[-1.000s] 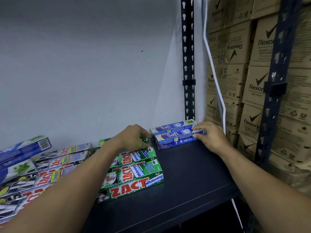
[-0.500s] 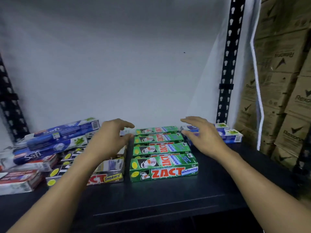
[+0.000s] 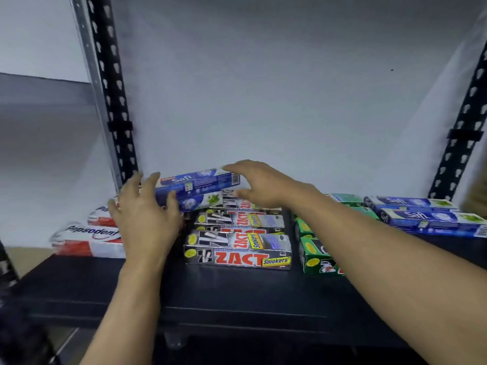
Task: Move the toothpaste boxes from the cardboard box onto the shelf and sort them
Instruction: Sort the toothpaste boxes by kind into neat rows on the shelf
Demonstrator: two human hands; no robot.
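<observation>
Swinging left since half a second ago, the view now takes in the left upright (image 3: 110, 88) of the dark shelf (image 3: 237, 293). Both hands, which then hovered spread near the green Zact boxes (image 3: 313, 256), have gone to the back left corner of the silver Zact Smokers stack (image 3: 237, 248).

That stack lies in rows on the shelf, with red lettering and yellow labels facing the front. Just to its right sit the green Zact boxes, partly hidden by the right forearm. Farther right of the stack, well apart, the sorted Safi boxes (image 3: 427, 219) lie side by side near the right upright (image 3: 463, 133). Left of the stack the white-and-red Pepsodent boxes (image 3: 87, 238) lie in a loose, blurred pile.

Over the stack's back left corner are the two blue Safi boxes (image 3: 200, 183), one on the other, long sides toward the camera. The upper is deep blue with white lettering; the lower shows a white patch and a green leaf. Whether they rest on the stack or are lifted off it I cannot tell.

The left hand (image 3: 143, 214) grips their left end, fingers raised at the end and thumb curled across the lower front. The right hand (image 3: 261, 185) takes the right end of the upper box, fingers arched over its top and thumb tucked beneath.
</observation>
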